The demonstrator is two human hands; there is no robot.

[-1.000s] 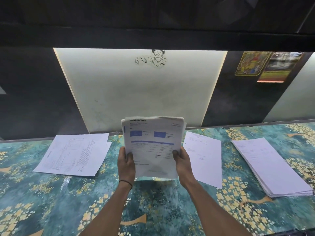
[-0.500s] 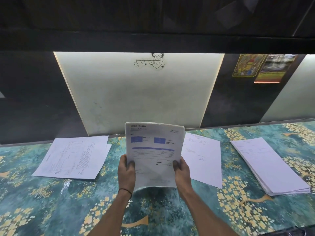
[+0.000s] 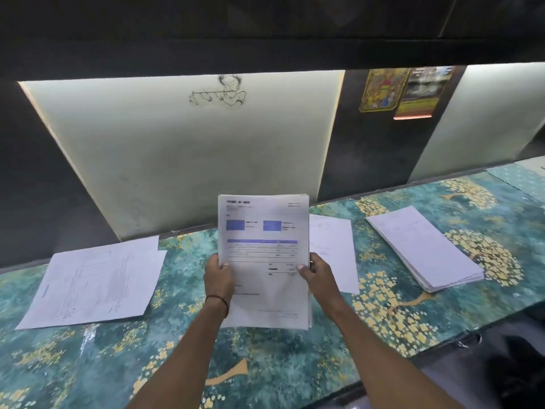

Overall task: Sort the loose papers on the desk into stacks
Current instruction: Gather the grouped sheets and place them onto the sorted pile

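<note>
1. Both hands are up on the sheaf [image 3: 264,231]! The left hand [image 3: 219,280] clamps its left edge, thumb laid over the front page.
2. The right hand [image 3: 318,276] mirrors it on the sheaf's right edge, thumb on the front and fingers curled behind.
3. The sheaf stands nearly upright over the desk [image 3: 265,364]. Its front page shows two blue boxes and a blue bar, and the print is too blurred to read. Whether its bottom edge touches the desk, I can't tell.
4. Well left of the sheaf, a thin pile [image 3: 94,284] lies flat, its pages slightly fanned.
5. Just right of the sheaf, a sheet [image 3: 333,249] lies flat, partly hidden by the sheaf and the right hand.
6. Farther right of the sheaf sits a thick stack [image 3: 424,249], edges squared, set at an angle.
7. Behind the sheaf rises a pale panel [image 3: 191,157] with a line drawing [image 3: 219,91] near its top. Up and right of the sheaf hang two posters [image 3: 383,90].
8. There's a black band [image 3: 218,301] on the left wrist, beside the sheaf's lower left.
</note>
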